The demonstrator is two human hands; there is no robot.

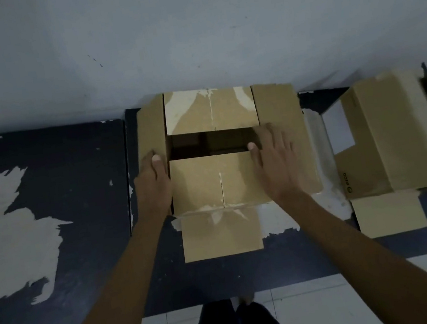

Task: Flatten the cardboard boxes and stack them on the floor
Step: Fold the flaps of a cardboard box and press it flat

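Note:
A brown cardboard box (210,184) stands on a dark surface against the wall, with its top flaps spread and a dark gap between the far and near flaps. My left hand (152,181) grips the left side flap, thumb on top at the gap's left end. My right hand (273,164) lies flat on the right flap with fingers spread, thumb at the gap's right end. Another cardboard box (395,136) lies to the right, partly opened, with a flap hanging toward me.
A pale wall (190,41) rises right behind the boxes. The dark surface (72,181) has large patches of peeled paint on the left. White floor tiles (362,292) and my legs show at the bottom.

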